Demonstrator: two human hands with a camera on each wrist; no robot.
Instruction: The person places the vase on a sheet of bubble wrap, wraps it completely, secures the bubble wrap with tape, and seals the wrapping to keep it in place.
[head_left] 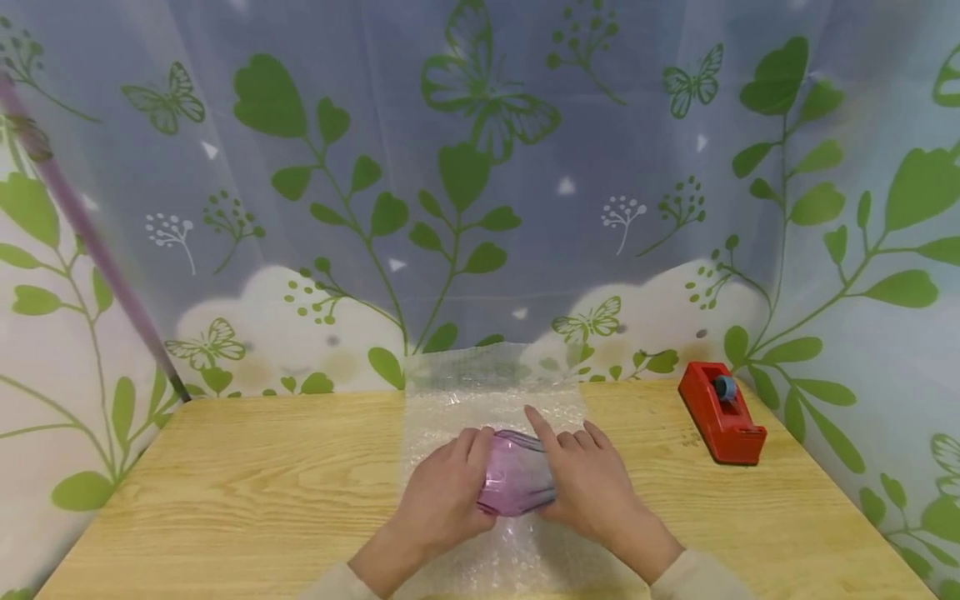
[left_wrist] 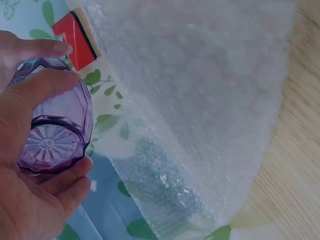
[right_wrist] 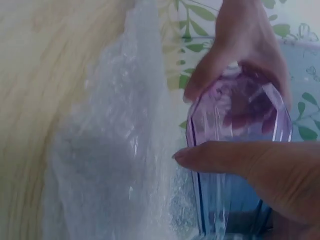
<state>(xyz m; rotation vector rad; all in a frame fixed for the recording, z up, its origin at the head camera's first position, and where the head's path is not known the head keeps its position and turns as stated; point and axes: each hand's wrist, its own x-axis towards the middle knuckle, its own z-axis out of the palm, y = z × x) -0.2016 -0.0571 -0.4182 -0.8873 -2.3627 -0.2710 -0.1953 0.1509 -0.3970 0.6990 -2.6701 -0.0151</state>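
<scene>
A faceted drinking glass (head_left: 517, 475), purple at one end and bluish at the other, lies sideways between both hands above the bubble wrap (head_left: 450, 417). My left hand (head_left: 446, 483) grips its purple end; in the left wrist view a starburst pattern marks the glass base (left_wrist: 47, 142). With the thumb (right_wrist: 215, 157) across its side, my right hand (head_left: 592, 479) holds the bluish end, index finger pointing forward. The clear bubble wrap is spread flat under the hands, its far end rising against the patterned curtain.
A red tape dispenser (head_left: 720, 417) with a blue-cored roll stands at the right rear of the wooden table (head_left: 300, 475). Behind the table hangs a leaf-and-butterfly curtain (head_left: 525, 233). A purple pole (head_left: 112, 242) leans at the left rear corner.
</scene>
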